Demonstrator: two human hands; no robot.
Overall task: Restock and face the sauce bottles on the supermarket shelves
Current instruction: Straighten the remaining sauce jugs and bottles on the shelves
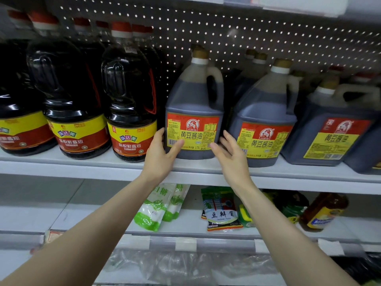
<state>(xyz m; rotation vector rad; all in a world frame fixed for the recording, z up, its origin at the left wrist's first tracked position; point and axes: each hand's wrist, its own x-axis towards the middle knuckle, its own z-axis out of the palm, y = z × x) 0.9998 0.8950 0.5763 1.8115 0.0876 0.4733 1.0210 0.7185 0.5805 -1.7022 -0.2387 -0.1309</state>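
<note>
My left hand [162,150] grasps the soy sauce jug [193,100] between my hands, thumb on its label. My right hand [231,153] is released, fingers spread just beside it.

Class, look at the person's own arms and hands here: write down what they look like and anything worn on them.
The left hand and right hand are bare, with no gloves, rings, watch or bracelet showing. The left arm and right arm are uncovered down to the picture's lower edge, so no sleeve is in view.
</note>
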